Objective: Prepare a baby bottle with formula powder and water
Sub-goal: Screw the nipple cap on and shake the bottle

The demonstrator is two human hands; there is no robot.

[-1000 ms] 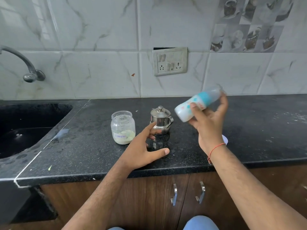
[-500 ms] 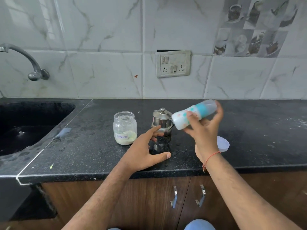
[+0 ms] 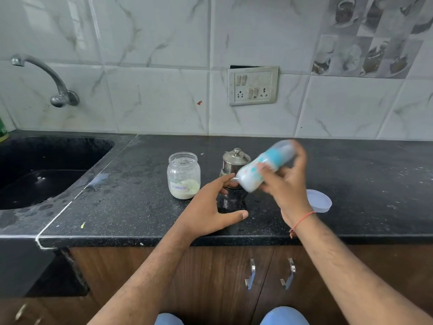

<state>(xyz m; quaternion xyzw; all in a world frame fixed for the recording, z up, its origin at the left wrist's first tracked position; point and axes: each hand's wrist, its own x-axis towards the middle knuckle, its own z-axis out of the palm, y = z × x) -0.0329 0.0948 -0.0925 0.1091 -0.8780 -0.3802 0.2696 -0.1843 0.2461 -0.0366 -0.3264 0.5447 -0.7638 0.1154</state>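
Note:
My right hand grips a baby bottle with a blue band and milky white contents. The bottle is tilted, its base low to the left, and it is blurred by motion above the black counter. My left hand rests on the counter with fingers stretched, its fingertips beside a small steel pot with a lid. A clear open jar labelled Formula, with pale powder at its bottom, stands left of the pot.
A white lid lies on the counter right of my right hand. A black sink with a wall tap is at the left. A switch and socket plate is on the tiled wall. Cupboard doors with handles are below.
The bottle in my right hand has moved lower and nearer to the steel pot, tilting back and forth. My left hand has stayed on the counter.

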